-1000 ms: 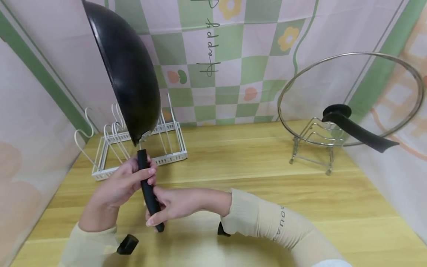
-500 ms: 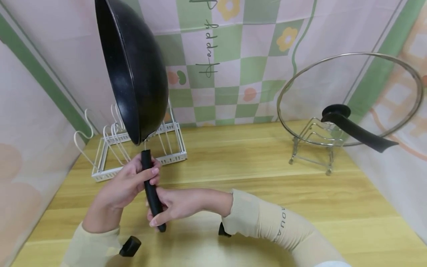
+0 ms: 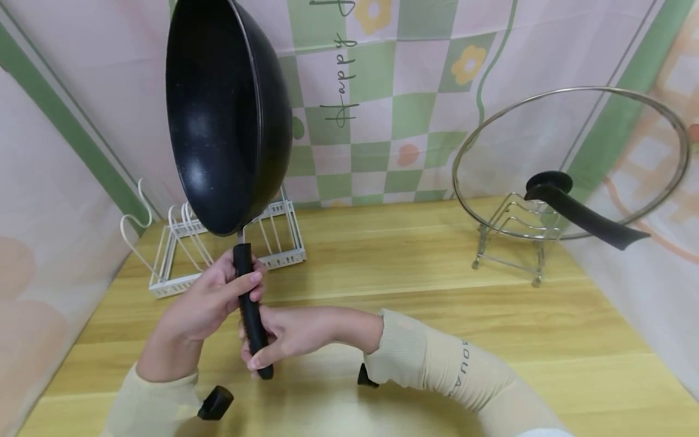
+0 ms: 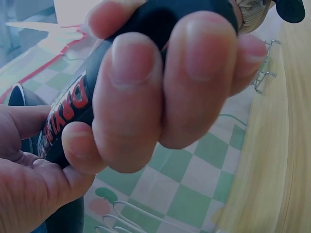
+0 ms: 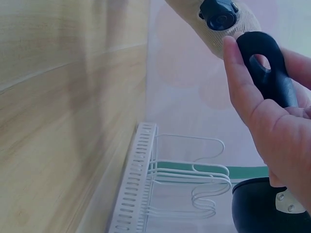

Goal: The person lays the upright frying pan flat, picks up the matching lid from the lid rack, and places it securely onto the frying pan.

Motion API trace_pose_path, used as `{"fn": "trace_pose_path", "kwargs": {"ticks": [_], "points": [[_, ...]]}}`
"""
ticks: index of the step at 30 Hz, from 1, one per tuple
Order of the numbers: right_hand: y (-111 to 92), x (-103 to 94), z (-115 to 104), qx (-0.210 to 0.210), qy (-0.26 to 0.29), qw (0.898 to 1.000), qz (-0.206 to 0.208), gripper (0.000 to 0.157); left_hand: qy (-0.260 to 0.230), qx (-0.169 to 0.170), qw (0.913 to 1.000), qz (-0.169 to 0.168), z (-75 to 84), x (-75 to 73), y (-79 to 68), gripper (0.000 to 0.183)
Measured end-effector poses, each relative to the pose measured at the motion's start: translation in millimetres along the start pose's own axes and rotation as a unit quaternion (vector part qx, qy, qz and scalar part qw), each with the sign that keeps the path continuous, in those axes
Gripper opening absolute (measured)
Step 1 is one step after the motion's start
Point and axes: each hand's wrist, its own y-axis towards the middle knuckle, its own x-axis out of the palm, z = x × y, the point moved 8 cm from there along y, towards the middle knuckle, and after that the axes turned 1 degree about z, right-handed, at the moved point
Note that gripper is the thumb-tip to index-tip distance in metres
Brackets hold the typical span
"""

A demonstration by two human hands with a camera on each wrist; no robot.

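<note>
A deep black wok (image 3: 215,121) is held up above the table with its bowl on top and its long black handle (image 3: 252,325) pointing down towards me. Its dark inside faces left and partly towards me. My left hand (image 3: 210,297) grips the upper part of the handle, thumb across the front. Lower down, my right hand (image 3: 289,332) holds the handle near its end, fingers curled behind it. Red lettering (image 4: 73,104) shows on the handle in the left wrist view. A hang hole pierces the handle's end (image 5: 267,68) in the right wrist view.
Behind the wok stands a white wire rack (image 3: 177,279) with looped dividers. At the right, a glass lid (image 3: 568,91) with a black knob leans upright in a small metal stand (image 3: 508,264). A patterned cloth (image 3: 371,145) hangs behind the wooden table (image 3: 415,291).
The wok has turned about its handle, so more of its inside shows, and has shifted slightly right. Both hands keep their hold; the left moved a little right with it.
</note>
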Motion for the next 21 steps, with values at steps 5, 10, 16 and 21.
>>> {"fn": "trace_pose_path", "kwargs": {"ticks": [5,10,16,21], "points": [[-1.2,0.8,-0.1,0.0,0.015,1.0,-0.008,0.032,-0.008,0.005,0.9999,-0.011,-0.4,0.1,-1.0,0.009],[-3.2,3.7,-3.2,-0.013,0.019,0.999,-0.022,0.027,-0.019,0.017,0.9991,-0.034,1.6,1.6,-2.3,0.01],[-5.2,4.1,-3.2,-0.018,0.013,1.0,-0.02,0.023,-0.022,0.02,0.9981,-0.055,3.6,4.2,-3.3,0.014],[-7.2,2.9,-2.8,-0.018,0.036,0.999,-0.014,0.021,-0.014,0.027,0.9979,-0.057,5.9,3.5,-3.4,0.016]]}}
